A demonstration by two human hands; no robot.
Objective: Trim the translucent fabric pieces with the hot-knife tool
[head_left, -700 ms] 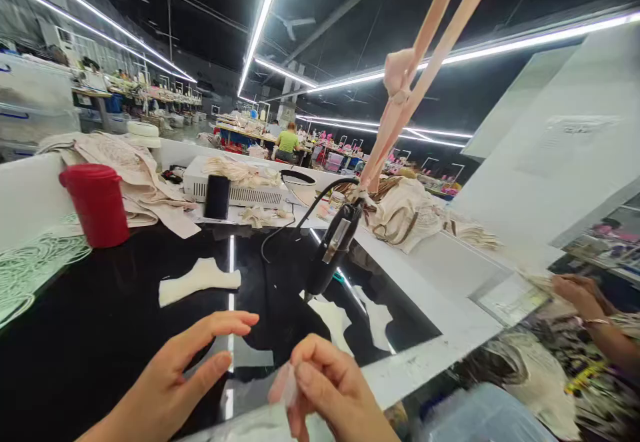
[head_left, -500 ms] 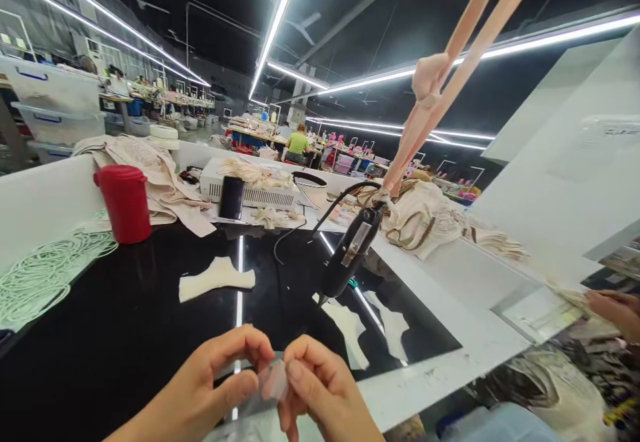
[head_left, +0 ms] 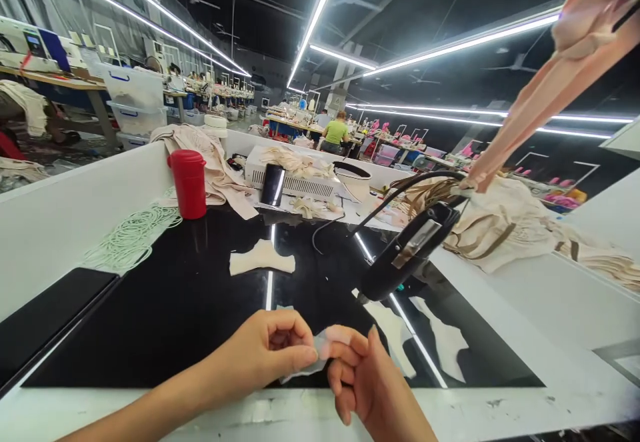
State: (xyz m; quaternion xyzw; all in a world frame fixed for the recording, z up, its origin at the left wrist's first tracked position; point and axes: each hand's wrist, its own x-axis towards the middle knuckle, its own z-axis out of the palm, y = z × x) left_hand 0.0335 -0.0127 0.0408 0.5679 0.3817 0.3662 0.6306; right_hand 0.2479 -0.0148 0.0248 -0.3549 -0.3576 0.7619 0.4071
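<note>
My left hand (head_left: 280, 349) is closed, thumb and forefinger pinching a thin translucent film piece (head_left: 305, 365). My right hand (head_left: 367, 375) is beside it with the thumb raised and the fingers loosely bent; its fingertips meet the film's edge. Both hands are over the near edge of the glossy black board (head_left: 190, 335). Ahead lies a cream cut-fabric piece (head_left: 261, 257). To the right are two more pale cut pieces, one (head_left: 393, 329) partly under a black corded hand tool (head_left: 410, 252) and another (head_left: 443, 339) farther right. The tool hangs tilted from knotted pink fabric strips (head_left: 530, 102).
A red lidded container (head_left: 188, 185) stands at the back left, near coiled pale-green cord (head_left: 135, 232). Behind the board are a dark phone (head_left: 273, 185) and a vented white box (head_left: 295, 182) topped with fabric scraps. Fabric is heaped (head_left: 495, 229) at the right.
The view has turned left, so things appear farther right. My right thumb has lifted off the film, while my left hand now pinches it. The hanging tool tilts more.
</note>
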